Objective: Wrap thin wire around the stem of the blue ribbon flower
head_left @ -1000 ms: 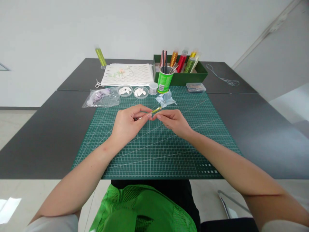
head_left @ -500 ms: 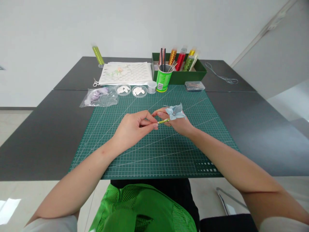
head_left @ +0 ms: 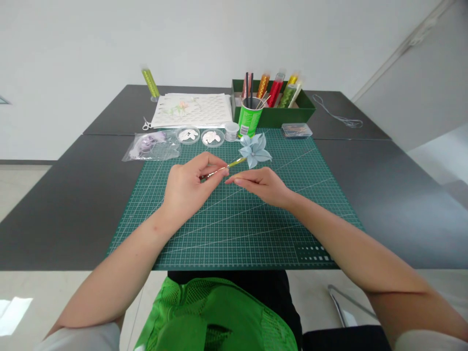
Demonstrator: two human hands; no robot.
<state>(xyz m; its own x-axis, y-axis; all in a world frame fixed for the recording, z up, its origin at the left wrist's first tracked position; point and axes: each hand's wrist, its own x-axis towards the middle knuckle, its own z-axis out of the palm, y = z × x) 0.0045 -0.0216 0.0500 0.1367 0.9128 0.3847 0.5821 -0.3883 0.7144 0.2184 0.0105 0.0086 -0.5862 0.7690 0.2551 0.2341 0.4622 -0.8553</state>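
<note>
Between thumb and fingers, my left hand (head_left: pixel 192 183) pinches the stem of a pale blue flower (head_left: pixel 255 151). The stem is wrapped yellow-green near the bloom, and bare wire shows among my fingers. The bloom points up and to the right, over the green cutting mat (head_left: pixel 234 234). Just below the flower is my right hand (head_left: pixel 265 186), its thumb and fingers pressed together and pointing left toward the stem. Whether something thin is between them is too small to tell.
Behind the hands stand a green can (head_left: pixel 249 119) with sticks and a dark green box (head_left: pixel 288 115) of thread spools. Two dishes of white pieces (head_left: pixel 187 136), a plastic bag (head_left: pixel 151 146), white sheets (head_left: pixel 193 111), scissors (head_left: pixel 146 124) and a clear case (head_left: pixel 297 130) lie around.
The flower has moved up and slightly left, away from my right hand, and its face has turned more toward the camera. My left hand has shifted left and up, still pinching the stem.
</note>
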